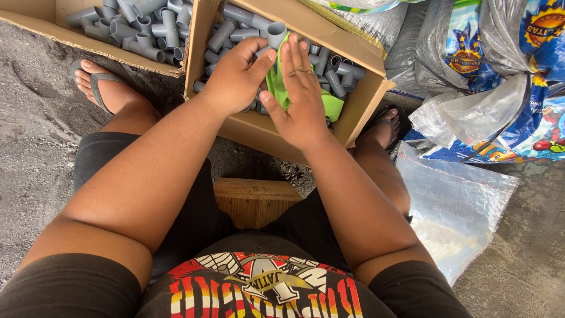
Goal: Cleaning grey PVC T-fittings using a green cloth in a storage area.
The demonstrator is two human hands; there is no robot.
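Both forearms are reaching forward and converging, left hand [235, 76] curling its fingers [250, 50] in a grip, right hand [300, 100] lying flat, fingers extended, pressing beside it.

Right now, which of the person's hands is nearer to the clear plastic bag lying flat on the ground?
Right. The right hand, pressing a green cloth, is over the box side closer to the clear plastic bag; the left hand, gripping a grey pipe fitting, is farther away.

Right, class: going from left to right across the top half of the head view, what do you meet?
Sandalled foot → cardboard box of grey pipe fittings → left hand → green cloth → right hand → second sandalled foot → printed plastic bags.
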